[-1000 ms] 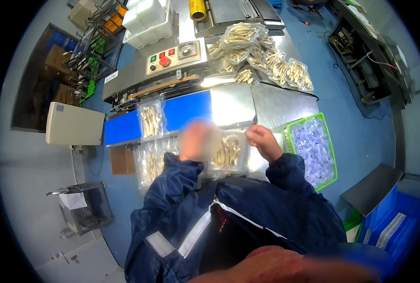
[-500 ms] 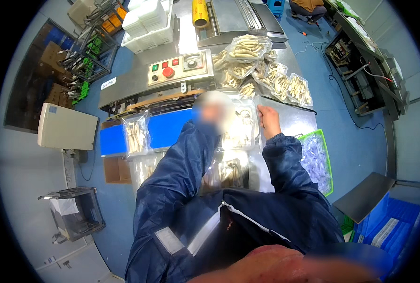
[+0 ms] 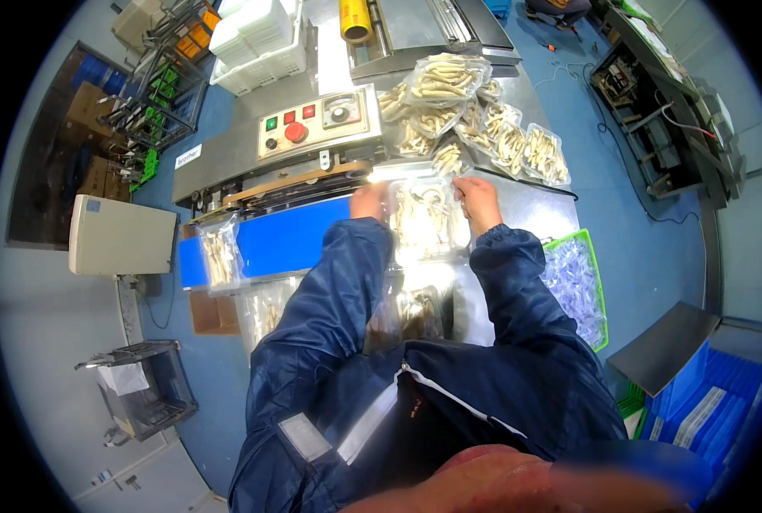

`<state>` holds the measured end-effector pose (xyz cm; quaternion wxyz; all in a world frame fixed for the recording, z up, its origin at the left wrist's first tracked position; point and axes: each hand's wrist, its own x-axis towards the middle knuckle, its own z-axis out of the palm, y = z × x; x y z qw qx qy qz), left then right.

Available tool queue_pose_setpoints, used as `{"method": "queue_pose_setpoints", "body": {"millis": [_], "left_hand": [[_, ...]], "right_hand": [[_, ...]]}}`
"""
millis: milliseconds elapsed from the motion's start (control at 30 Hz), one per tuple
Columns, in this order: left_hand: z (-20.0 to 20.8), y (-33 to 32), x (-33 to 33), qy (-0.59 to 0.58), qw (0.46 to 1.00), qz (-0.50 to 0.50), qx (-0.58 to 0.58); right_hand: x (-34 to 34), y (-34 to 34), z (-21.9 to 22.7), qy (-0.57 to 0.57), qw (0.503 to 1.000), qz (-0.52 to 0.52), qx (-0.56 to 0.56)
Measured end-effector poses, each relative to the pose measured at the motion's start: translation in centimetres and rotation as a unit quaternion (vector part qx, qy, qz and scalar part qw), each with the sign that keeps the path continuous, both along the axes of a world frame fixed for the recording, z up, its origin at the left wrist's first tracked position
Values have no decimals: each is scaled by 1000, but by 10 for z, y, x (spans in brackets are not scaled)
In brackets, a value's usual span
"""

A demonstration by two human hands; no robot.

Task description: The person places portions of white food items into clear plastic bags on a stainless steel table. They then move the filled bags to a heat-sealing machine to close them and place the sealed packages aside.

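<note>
A clear plastic bag holding a tray of pale, long-stemmed mushrooms (image 3: pixel 426 218) lies in front of me, at the right end of the blue conveyor belt (image 3: pixel 291 233). My left hand (image 3: pixel 367 202) is closed at the bag's upper left edge; its fingertips are partly hidden. At the upper right corner, my right hand (image 3: pixel 479 203) pinches the plastic between thumb and fingers. Just behind runs the band sealer (image 3: pixel 295 184), with a control panel (image 3: pixel 319 121) on top. Farther left on the belt rests another mushroom bag (image 3: pixel 221 251).
Several mushroom packs (image 3: pixel 445 81) are piled at the back right. A green-rimmed basket (image 3: pixel 576 286) of small clear packets stands right of my arm. White trays fill a white crate (image 3: pixel 261 64) at the back left, and a yellow film roll (image 3: pixel 355 21) lies behind. Another person (image 3: pixel 559 8) crouches far off.
The bag on the belt has moved left. My left hand has shifted slightly left, off the bag's middle to its edge. My right hand has moved up and inward to the bag's corner.
</note>
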<state>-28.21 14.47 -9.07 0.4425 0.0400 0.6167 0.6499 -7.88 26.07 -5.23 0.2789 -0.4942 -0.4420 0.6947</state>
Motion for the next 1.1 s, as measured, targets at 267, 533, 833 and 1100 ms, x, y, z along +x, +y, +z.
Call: {"method": "queue_pose_setpoints", "body": {"millis": [267,533,833,1100], "left_hand": [[-11,-9,-8,-2,999,19,41],[6,-11,-3,-35,997,12,60],[11,-13,-2,-36,997,35,63],[-1,-34,-38,-4,997,48,56]], "right_hand": [[-4,-1,3,0,1000,14,10],[-5,-2,2,18,999,3,-29],[-12,-5,7,9,1000,7,-18],[-42,-20,6,-12,999,36,3]]}}
